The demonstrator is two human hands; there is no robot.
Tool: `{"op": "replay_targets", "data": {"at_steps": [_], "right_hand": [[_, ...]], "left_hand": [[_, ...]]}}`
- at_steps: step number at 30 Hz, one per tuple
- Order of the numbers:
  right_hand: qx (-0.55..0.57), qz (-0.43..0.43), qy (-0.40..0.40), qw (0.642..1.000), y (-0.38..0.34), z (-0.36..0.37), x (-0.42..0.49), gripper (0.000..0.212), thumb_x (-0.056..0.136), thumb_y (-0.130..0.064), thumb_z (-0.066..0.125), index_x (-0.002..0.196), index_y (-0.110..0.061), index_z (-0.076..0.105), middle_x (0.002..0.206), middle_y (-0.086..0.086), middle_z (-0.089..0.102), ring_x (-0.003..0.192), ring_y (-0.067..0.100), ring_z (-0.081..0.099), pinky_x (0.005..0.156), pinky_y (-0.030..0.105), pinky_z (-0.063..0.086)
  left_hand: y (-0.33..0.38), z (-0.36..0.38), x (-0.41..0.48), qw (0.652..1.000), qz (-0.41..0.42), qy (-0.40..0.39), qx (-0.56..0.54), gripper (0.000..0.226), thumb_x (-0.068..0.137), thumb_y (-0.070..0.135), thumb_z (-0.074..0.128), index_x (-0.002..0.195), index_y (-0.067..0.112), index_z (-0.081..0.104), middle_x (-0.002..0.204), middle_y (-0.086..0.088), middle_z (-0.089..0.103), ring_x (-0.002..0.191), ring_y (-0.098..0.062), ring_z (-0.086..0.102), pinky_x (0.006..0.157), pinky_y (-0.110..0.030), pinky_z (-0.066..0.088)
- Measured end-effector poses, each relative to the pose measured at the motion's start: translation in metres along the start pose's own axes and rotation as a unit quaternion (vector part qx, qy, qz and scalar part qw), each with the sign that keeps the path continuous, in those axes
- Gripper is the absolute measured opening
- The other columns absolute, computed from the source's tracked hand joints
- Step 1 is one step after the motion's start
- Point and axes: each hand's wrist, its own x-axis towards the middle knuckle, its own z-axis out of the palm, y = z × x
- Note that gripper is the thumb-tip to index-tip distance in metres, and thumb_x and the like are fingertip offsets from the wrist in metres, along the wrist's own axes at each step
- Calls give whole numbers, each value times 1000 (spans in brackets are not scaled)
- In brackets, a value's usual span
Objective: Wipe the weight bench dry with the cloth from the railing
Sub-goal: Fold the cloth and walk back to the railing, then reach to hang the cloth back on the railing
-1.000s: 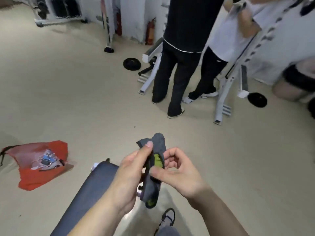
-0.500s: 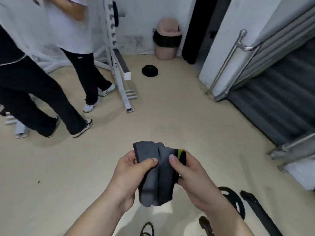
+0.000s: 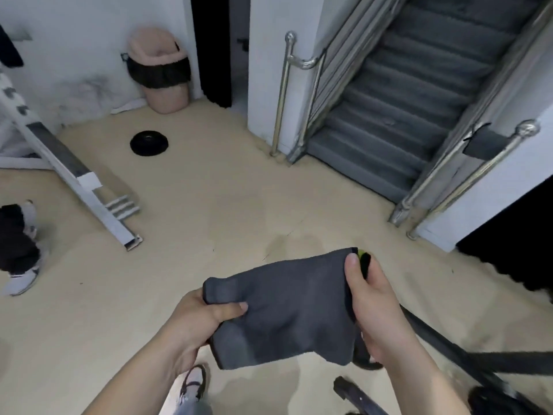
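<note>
A dark grey cloth (image 3: 287, 307) with a yellow-green patch at its right edge is stretched between both my hands, low in the middle of the view. My left hand (image 3: 199, 317) pinches its left end with thumb on top. My right hand (image 3: 369, 301) grips its right end, thumb pressed on the cloth's upper corner. A steel railing (image 3: 466, 175) runs up the right side of the grey stairs, with another dark cloth (image 3: 483, 142) hanging on it near the knob. The weight bench is out of view.
Grey stairs (image 3: 398, 94) rise ahead between a left railing (image 3: 284, 94) and the right one. A pink bin (image 3: 160, 70) and a black weight plate (image 3: 148, 142) lie far left. A white rack leg (image 3: 89, 193), another person's shoe (image 3: 21, 277) and black equipment bars (image 3: 466, 360) are nearby.
The view has swung right from the bench and people to the stairs. Both hands have pulled the bunched cloth apart into a wider flat spread.
</note>
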Motion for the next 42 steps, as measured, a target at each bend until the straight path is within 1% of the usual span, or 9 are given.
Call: {"op": "replay_targets", "data": {"at_steps": [6,9,14,17,19,27,32,37,42], "right_hand": [[99,50,123,986,-30,9,65,38,101,-55,57,107,-20,69,105,5,80,102,25,76,93,49,61],[168,82,115,976,-43,6,81,26,99,-36,68,110,-12,68,87,3,81,74,17,78,63,35,60],[194,79,180,961,-59,-14,117,14,100,-20,67,113,-15,64,89,6,79,68,18,75,43,26,52],[183,47,228,955,-70,-26,156,5,104,-30,62,108,-30,64,99,3,80,91,20,78,72,42,66],[122,24,240,963,-75,-40,182,10,105,-39,56,98,-34,61,96,3,75,87,17,74,83,46,64],[-40,-14,275,960,-104,-110,297,14,101,-36,63,91,-26,63,88,6,66,70,7,60,72,31,52],[-15,1,259,966,-132,-126,394,20,100,-34,65,88,-19,72,88,13,73,79,25,71,86,56,57],[85,120,169,975,-174,-166,497,69,98,-77,29,106,-31,80,93,-9,81,97,20,74,92,50,62],[218,139,153,954,-217,-215,603,92,94,-81,9,122,-26,78,114,6,80,112,25,74,104,47,56]], "left_hand": [[93,9,78,989,41,-102,100,30,80,16,84,109,13,74,99,-7,82,96,-28,77,90,-46,59],[139,32,110,968,61,-188,152,22,91,23,75,113,18,72,103,-6,81,97,-25,77,88,-48,60],[184,103,164,935,104,-250,229,19,98,32,66,116,27,68,106,8,80,96,-12,77,90,-38,59],[199,160,193,915,123,-283,259,16,97,36,66,113,31,66,103,11,80,86,-2,76,74,-26,60],[209,200,210,901,134,-308,273,12,98,36,63,110,33,64,97,12,79,74,3,73,58,-19,54],[253,334,287,909,106,-295,274,23,98,47,58,115,31,61,108,8,75,96,-11,74,83,-34,60],[288,402,336,900,74,-328,277,19,97,50,58,109,36,66,99,8,80,90,-10,77,92,-41,60],[349,467,420,881,-6,-391,266,41,85,68,63,109,35,70,107,-1,80,100,-25,77,100,-52,54],[419,551,504,892,1,-395,219,32,82,51,78,110,36,69,104,2,81,96,-19,78,89,-43,61]]}}
